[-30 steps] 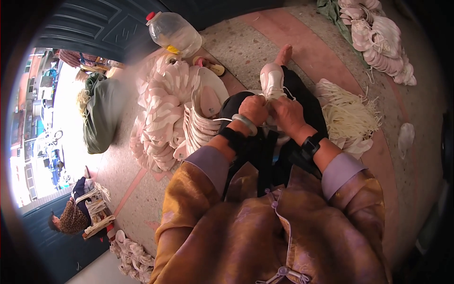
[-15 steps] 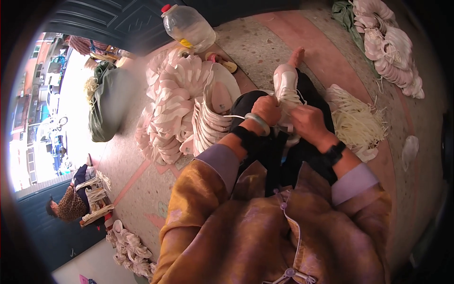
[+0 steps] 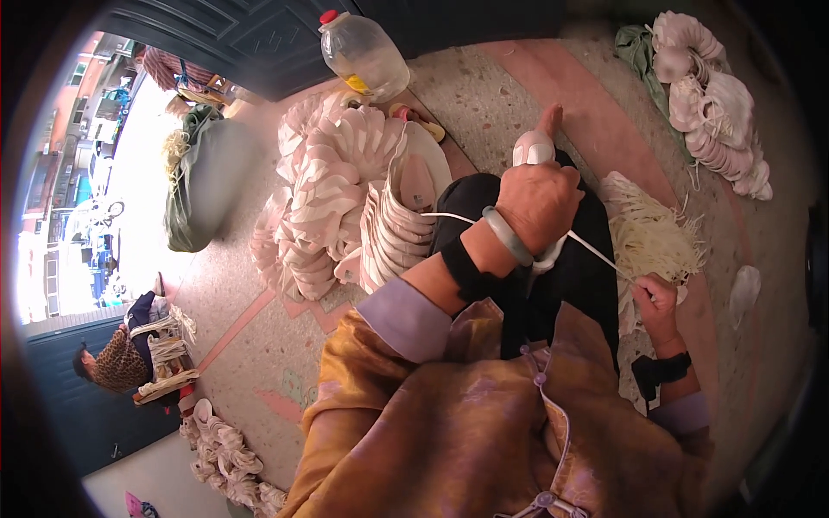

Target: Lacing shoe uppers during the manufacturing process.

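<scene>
On my lap lies a white-and-pink shoe upper, mostly hidden under my left hand, which is closed on it. From beneath that hand a white shoelace runs taut down to the right. Its far part is pinched in the closed fingers of my right hand, out beside my thigh. Another white lace end stretches left from my left wrist toward a stack of shoe uppers. A bundle of loose pale laces lies just beyond my right hand.
A large heap of pink-white shoe uppers spreads at my left. Behind it stands a clear jug with a red cap. More uppers lie at the far right. Another person sits at the left beside a wooden rack.
My right hand has moved away from the shoe upper, down and to the right, drawing the lace out. My left hand has shifted right and now covers most of the upper.
</scene>
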`<action>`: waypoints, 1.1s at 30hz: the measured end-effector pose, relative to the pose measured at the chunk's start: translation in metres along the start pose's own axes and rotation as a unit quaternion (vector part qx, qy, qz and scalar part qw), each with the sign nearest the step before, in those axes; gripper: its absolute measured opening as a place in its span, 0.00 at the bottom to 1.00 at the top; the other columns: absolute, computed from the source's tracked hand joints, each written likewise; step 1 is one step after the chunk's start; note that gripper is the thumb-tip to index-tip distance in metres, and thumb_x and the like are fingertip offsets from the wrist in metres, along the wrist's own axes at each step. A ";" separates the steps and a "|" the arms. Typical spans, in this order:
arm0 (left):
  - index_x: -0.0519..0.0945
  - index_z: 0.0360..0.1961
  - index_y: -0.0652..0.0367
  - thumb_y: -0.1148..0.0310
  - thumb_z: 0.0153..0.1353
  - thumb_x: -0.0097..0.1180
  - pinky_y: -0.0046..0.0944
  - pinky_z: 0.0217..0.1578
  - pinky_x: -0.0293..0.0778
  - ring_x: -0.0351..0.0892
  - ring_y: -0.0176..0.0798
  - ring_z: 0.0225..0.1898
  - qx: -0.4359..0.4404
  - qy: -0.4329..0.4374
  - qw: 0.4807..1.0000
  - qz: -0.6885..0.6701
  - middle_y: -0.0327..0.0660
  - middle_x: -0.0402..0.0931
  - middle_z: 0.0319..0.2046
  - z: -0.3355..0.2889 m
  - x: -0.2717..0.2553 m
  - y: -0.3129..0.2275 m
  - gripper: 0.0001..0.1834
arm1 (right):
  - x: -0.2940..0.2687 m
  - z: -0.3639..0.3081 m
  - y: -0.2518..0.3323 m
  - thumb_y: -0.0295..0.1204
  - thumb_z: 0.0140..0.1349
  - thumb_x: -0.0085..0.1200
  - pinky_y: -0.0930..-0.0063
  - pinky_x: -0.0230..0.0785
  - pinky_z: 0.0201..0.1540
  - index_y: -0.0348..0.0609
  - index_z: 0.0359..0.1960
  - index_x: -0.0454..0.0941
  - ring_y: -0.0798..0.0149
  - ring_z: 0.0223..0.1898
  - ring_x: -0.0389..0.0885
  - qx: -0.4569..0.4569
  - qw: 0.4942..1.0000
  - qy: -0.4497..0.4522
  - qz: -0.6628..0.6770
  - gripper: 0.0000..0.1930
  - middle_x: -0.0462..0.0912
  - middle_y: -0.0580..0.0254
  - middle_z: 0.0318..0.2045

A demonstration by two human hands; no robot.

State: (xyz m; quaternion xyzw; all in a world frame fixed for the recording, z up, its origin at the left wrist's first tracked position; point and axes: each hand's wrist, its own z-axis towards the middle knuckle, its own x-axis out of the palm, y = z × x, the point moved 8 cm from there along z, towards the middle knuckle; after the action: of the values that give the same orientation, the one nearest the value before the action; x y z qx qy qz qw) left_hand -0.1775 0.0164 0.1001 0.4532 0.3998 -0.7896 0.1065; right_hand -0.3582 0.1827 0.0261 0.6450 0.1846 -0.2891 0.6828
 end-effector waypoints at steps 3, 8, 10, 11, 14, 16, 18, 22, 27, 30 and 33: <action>0.72 0.16 0.58 0.64 0.46 0.56 0.47 0.22 0.71 0.74 0.52 0.21 0.024 -0.040 0.998 -0.036 0.47 0.72 0.17 -0.004 -0.016 -0.015 0.10 | 0.007 0.003 0.017 0.18 0.49 0.51 0.77 0.58 0.22 0.35 0.24 0.72 0.66 0.19 0.67 -0.027 1.000 0.003 0.007 0.01 0.69 0.60 0.17; 0.71 0.15 0.59 0.65 0.46 0.56 0.47 0.22 0.70 0.73 0.53 0.21 0.059 -0.083 0.993 -0.067 0.47 0.71 0.15 -0.014 -0.031 -0.027 0.11 | 0.007 0.008 0.037 0.20 0.53 0.51 0.78 0.58 0.23 0.35 0.26 0.73 0.69 0.19 0.65 -0.030 0.998 -0.044 0.032 0.01 0.69 0.63 0.17; 0.71 0.14 0.59 0.65 0.46 0.56 0.47 0.22 0.70 0.73 0.54 0.20 0.071 -0.098 0.990 -0.072 0.47 0.71 0.14 -0.017 -0.038 -0.032 0.11 | 0.006 0.010 0.048 0.20 0.53 0.51 0.78 0.59 0.23 0.35 0.26 0.72 0.69 0.19 0.65 -0.051 0.998 -0.041 0.018 0.01 0.69 0.62 0.18; 0.71 0.14 0.59 0.66 0.45 0.56 0.47 0.22 0.70 0.73 0.54 0.20 0.065 -0.102 0.989 -0.089 0.47 0.71 0.14 -0.019 -0.041 -0.032 0.11 | 0.007 0.010 0.054 0.20 0.54 0.51 0.78 0.59 0.23 0.35 0.27 0.72 0.69 0.19 0.65 -0.066 0.997 -0.037 0.006 0.01 0.69 0.62 0.18; 0.73 0.15 0.61 0.67 0.45 0.57 0.44 0.21 0.69 0.74 0.52 0.19 0.053 -0.118 0.983 -0.132 0.48 0.71 0.14 -0.022 -0.047 -0.028 0.10 | 0.005 0.010 0.062 0.20 0.54 0.51 0.78 0.60 0.23 0.35 0.28 0.72 0.69 0.19 0.66 -0.092 0.994 -0.057 0.010 0.02 0.70 0.61 0.18; 0.75 0.16 0.62 0.68 0.46 0.58 0.42 0.20 0.69 0.74 0.50 0.18 0.047 -0.129 0.978 -0.159 0.49 0.72 0.14 -0.024 -0.049 -0.020 0.09 | 0.003 0.011 0.067 0.20 0.54 0.51 0.77 0.60 0.24 0.35 0.29 0.73 0.68 0.19 0.67 -0.091 0.994 -0.064 -0.004 0.02 0.71 0.61 0.18; 0.77 0.20 0.64 0.70 0.48 0.58 0.35 0.18 0.67 0.73 0.38 0.15 -0.019 -0.092 0.969 -0.230 0.46 0.71 0.13 -0.027 -0.041 0.001 0.07 | 0.003 0.013 0.066 0.20 0.54 0.52 0.77 0.61 0.24 0.35 0.29 0.73 0.68 0.20 0.68 -0.085 0.993 -0.075 -0.018 0.02 0.71 0.61 0.19; 0.77 0.23 0.64 0.68 0.55 0.53 0.24 0.16 0.66 0.71 0.26 0.15 -0.222 -0.011 0.902 -0.370 0.35 0.72 0.17 -0.059 0.003 0.081 0.10 | 0.012 0.025 0.068 0.21 0.54 0.52 0.77 0.63 0.24 0.36 0.31 0.73 0.66 0.20 0.70 -0.102 0.990 -0.099 0.017 0.04 0.73 0.60 0.20; 0.76 0.24 0.63 0.67 0.54 0.53 0.25 0.14 0.67 0.71 0.27 0.13 -0.330 0.016 0.877 -0.349 0.35 0.71 0.17 -0.091 0.030 0.129 0.09 | 0.020 0.036 0.081 0.20 0.53 0.52 0.76 0.63 0.24 0.37 0.31 0.73 0.65 0.20 0.71 -0.143 0.984 -0.098 0.029 0.04 0.73 0.59 0.20; 0.76 0.26 0.63 0.67 0.54 0.53 0.25 0.13 0.67 0.71 0.27 0.12 -0.331 0.033 0.880 -0.338 0.35 0.71 0.17 -0.088 0.045 0.134 0.09 | 0.019 0.041 0.078 0.20 0.54 0.50 0.76 0.63 0.25 0.37 0.31 0.72 0.65 0.20 0.70 -0.140 0.982 -0.120 0.032 0.03 0.74 0.60 0.21; 0.76 0.28 0.62 0.68 0.52 0.54 0.28 0.14 0.68 0.72 0.30 0.14 -0.287 0.022 0.916 -0.281 0.37 0.71 0.18 -0.080 0.057 0.142 0.07 | 0.022 0.051 0.067 0.20 0.55 0.50 0.78 0.63 0.27 0.37 0.30 0.72 0.68 0.22 0.70 -0.087 0.989 -0.094 0.077 0.02 0.75 0.60 0.24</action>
State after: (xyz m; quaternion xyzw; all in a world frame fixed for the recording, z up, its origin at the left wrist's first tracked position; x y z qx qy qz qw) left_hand -0.0844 -0.0077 -0.0428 0.2897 0.7222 -0.6280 -0.0029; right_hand -0.3051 0.1286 0.0698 0.5656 0.0940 -0.2776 0.7709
